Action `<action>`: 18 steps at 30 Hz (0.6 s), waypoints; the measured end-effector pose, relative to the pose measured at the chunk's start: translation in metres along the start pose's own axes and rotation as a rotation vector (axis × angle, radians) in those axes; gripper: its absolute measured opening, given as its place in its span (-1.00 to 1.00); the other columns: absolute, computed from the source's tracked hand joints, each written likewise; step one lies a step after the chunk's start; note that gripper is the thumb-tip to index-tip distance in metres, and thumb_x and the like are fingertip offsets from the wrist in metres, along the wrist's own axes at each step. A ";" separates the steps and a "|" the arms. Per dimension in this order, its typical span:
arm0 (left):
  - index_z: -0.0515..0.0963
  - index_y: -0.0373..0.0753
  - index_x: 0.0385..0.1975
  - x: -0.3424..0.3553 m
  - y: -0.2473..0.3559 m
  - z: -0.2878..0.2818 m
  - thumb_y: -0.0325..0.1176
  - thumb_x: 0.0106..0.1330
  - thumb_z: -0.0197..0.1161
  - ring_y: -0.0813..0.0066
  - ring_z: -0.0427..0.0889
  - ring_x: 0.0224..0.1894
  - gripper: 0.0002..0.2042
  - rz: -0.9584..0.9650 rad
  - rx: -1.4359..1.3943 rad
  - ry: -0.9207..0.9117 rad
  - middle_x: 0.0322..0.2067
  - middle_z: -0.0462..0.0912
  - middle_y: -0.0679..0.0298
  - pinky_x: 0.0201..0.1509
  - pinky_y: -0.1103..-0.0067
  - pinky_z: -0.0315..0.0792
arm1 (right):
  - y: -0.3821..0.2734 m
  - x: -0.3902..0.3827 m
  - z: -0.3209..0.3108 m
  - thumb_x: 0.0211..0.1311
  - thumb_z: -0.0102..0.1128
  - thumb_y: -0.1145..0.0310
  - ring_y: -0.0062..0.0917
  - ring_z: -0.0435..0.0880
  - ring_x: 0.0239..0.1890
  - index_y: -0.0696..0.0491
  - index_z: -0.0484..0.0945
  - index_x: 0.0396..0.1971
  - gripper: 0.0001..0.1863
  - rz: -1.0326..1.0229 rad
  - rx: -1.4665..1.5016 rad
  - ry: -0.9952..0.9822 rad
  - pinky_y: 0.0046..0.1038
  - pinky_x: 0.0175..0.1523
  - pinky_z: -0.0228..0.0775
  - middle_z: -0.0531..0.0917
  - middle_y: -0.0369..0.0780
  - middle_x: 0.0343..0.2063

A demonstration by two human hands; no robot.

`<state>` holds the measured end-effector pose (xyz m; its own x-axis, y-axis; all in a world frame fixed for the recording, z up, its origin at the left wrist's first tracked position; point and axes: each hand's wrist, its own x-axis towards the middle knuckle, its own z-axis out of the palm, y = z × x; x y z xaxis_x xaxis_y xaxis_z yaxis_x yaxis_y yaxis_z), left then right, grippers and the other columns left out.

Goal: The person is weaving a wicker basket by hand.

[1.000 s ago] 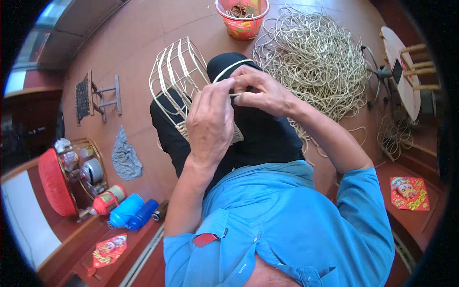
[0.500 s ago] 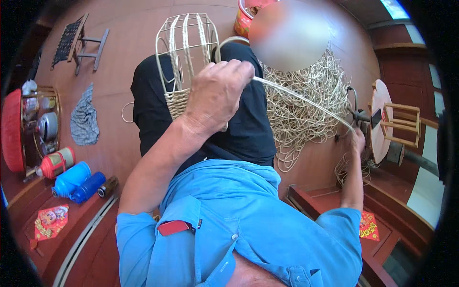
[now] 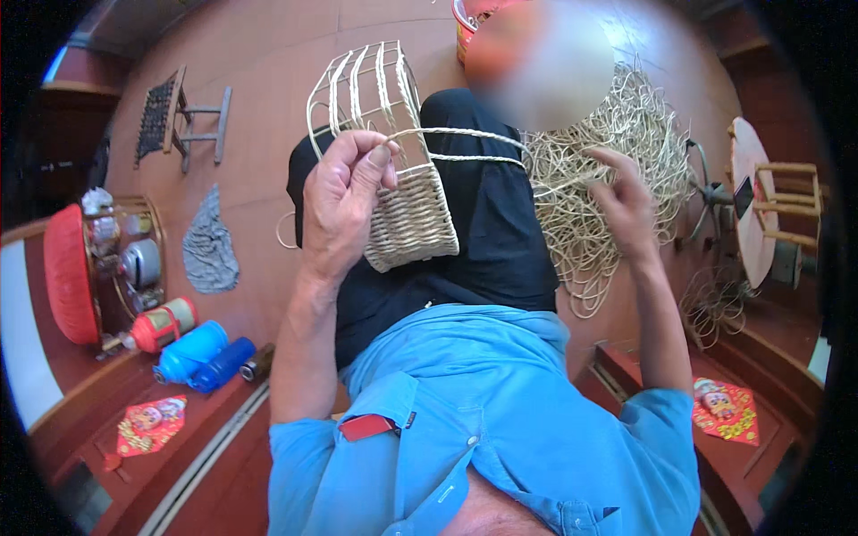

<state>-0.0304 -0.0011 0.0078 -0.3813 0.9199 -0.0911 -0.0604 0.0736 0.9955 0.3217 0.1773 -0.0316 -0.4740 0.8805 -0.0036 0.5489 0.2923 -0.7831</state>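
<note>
A partly woven basket [image 3: 413, 219] rests tilted on my lap. Its lower part is closely woven in tan cord, and its upper part is an open frame with pale twisted cords wound along some ribs. My left hand [image 3: 347, 196] is closed at the basket's left side, pinching a tan cord [image 3: 465, 131] between thumb and fingertips. From there two strands stretch right across my dark trouser leg toward the cord heap. My right hand [image 3: 626, 204] is raised over the heap, thumb and forefinger spread apart, with a strand passing close to the fingertips.
A big heap of loose cord [image 3: 617, 134] covers the floor at right, below a blurred round patch. A red bucket [image 3: 462, 31] stands beyond. Further right are a round table [image 3: 749, 201] and a small coil [image 3: 715, 304]. Flasks [image 3: 192, 353], a stool [image 3: 165, 116] and a grey cloth [image 3: 210, 246] lie left.
My right hand has come back from far right to above the heap, its fingers now apart. My left hand has moved left, uncovering the basket's woven side. The taut single strand is now two looser strands.
</note>
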 end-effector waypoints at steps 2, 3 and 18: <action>0.63 -0.33 -0.04 0.001 -0.003 -0.002 -0.32 0.71 0.20 0.75 0.50 -0.34 -0.81 0.037 0.052 0.010 -0.36 0.63 0.41 -0.27 0.71 0.36 | -0.082 0.010 0.056 0.44 0.31 0.53 -0.44 0.76 -0.03 0.01 0.59 0.35 -0.50 -0.200 0.125 -0.190 -0.39 -0.05 0.62 0.70 -0.15 0.23; 0.62 -0.30 0.00 0.002 -0.009 -0.002 -0.30 0.71 0.19 0.82 0.37 -0.44 -0.81 0.054 0.041 0.010 -0.36 0.60 0.44 -0.38 0.74 0.22 | -0.097 0.015 0.083 0.45 0.31 0.48 -0.32 0.77 0.01 0.02 0.58 0.35 -0.52 -0.320 0.113 -0.173 -0.29 0.00 0.65 0.69 -0.11 0.23; 0.63 -0.34 -0.04 0.008 -0.001 0.016 -0.33 0.67 0.22 0.75 0.47 -0.34 -0.82 0.039 0.101 0.111 -0.39 0.56 0.44 -0.24 0.70 0.34 | 0.275 -0.036 -0.189 0.60 0.12 -0.10 -0.35 0.80 -0.11 0.13 0.81 -0.04 -0.44 0.330 -0.344 0.170 -0.23 0.10 0.55 0.87 -0.09 -0.16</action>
<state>-0.0190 0.0119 0.0067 -0.4815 0.8751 -0.0494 0.0476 0.0824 0.9955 0.6199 0.2970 -0.1294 -0.1338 0.9867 -0.0924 0.8591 0.0691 -0.5071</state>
